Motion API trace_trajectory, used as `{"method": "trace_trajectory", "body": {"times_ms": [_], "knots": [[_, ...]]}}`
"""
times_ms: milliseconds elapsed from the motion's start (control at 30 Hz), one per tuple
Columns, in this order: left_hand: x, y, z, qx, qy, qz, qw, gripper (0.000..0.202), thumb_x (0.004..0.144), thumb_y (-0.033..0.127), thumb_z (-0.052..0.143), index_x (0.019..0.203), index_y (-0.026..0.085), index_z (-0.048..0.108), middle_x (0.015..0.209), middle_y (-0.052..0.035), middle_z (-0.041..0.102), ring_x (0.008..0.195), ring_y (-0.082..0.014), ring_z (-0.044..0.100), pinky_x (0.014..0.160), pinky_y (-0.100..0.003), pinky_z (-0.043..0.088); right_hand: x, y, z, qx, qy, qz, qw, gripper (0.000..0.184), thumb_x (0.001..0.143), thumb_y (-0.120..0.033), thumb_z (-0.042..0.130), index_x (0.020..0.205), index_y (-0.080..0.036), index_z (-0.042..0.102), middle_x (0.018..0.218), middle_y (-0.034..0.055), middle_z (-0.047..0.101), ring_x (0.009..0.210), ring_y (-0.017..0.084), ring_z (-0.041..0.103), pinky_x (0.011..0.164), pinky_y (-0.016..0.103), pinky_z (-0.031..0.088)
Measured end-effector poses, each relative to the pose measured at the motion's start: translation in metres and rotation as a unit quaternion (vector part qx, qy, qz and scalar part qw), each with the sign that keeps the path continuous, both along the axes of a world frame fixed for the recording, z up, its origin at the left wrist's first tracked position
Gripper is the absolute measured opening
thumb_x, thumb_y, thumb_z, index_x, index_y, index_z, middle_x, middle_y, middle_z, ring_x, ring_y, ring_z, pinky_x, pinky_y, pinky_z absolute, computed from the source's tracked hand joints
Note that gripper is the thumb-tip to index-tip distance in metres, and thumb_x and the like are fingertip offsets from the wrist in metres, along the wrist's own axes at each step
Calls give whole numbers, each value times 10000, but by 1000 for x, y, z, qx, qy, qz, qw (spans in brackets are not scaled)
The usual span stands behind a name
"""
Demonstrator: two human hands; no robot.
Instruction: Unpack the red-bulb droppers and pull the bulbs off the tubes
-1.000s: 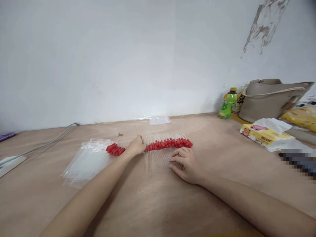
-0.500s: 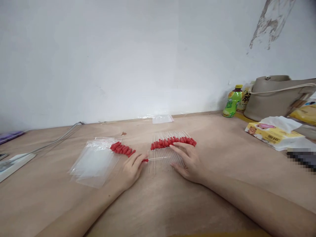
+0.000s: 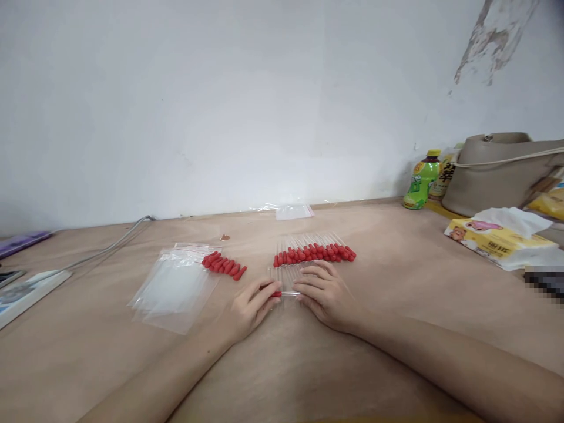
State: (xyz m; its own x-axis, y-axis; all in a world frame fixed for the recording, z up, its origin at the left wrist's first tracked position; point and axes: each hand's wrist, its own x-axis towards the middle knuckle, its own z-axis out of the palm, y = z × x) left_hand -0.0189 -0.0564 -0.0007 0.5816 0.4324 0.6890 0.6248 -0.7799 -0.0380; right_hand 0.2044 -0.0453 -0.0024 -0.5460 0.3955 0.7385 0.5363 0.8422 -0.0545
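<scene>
My left hand [image 3: 253, 305] is closed in a pinch around a red rubber bulb [image 3: 276, 294]. A clear glass dropper tube [image 3: 289, 293] runs level from the bulb to my right hand [image 3: 328, 296], whose thumb and fingertips close on its other end. Whether the tube sits inside the bulb is hidden by my left fingers. Just beyond my hands lies a row of droppers with red bulbs [image 3: 315, 252], tips toward the wall. Bare glass tubes [image 3: 286, 271] lie between that row and my hands. Several loose red bulbs [image 3: 224, 264] lie left of them.
Clear plastic bags [image 3: 170, 294] are stacked at left, near a cable [image 3: 110, 249] and a power strip [image 3: 33, 294]. Another bag [image 3: 294, 212] lies by the wall. At right stand a green bottle [image 3: 422, 182], a grey handbag [image 3: 489, 176] and a tissue pack [image 3: 497, 244].
My left hand has moved right with the red bulb, and my right hand has drawn nearer, its fingers now closed on the tube's end. The view has shifted slightly.
</scene>
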Motion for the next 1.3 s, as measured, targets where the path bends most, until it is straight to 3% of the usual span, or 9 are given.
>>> {"method": "trace_trajectory", "body": {"times_ms": [100,267,400,567,867,1300], "knots": [[5,3,2,7,13,-12,1000,237,841,241,510,1066,189,560,1043,-87,615,971,-180,582,818,-317,502,0,0,0,-2,10,0,1000,167,858,-235,476,918,-225,632,887,13,684,930,175,554,928,422,335],[10,6,2,30,10,-36,999,197,838,207,505,1017,187,586,938,-58,676,957,-179,604,848,-353,499,-4,-2,0,-9,-5,7,1000,181,848,-284,493,956,-219,623,917,32,678,938,177,565,944,434,341],[10,3,3,55,26,-48,997,214,822,172,523,1031,174,571,970,-62,671,976,-181,598,846,-344,503,-11,0,-5,-5,-2,35,999,196,867,-245,461,996,-192,598,934,43,671,916,157,584,984,425,351],[9,-2,9,39,76,-62,994,163,805,155,536,961,152,585,997,-75,663,1020,-194,575,915,-359,463,-12,2,-13,24,-4,90,996,179,872,-173,434,920,-140,603,961,77,663,948,148,592,1006,368,381],[8,-8,14,21,96,-59,993,142,819,144,494,920,146,594,934,-69,677,932,-178,611,913,-357,467,-7,-3,-8,60,-34,96,993,184,877,-164,423,911,-120,598,975,99,661,1004,166,579,994,342,416],[3,-6,10,25,91,-84,992,143,824,151,507,953,136,569,950,-78,669,959,-186,596,901,-359,469,2,-6,-10,108,-1,113,988,192,826,-87,478,979,-80,593,986,111,659,1024,174,569,978,346,428]]}}
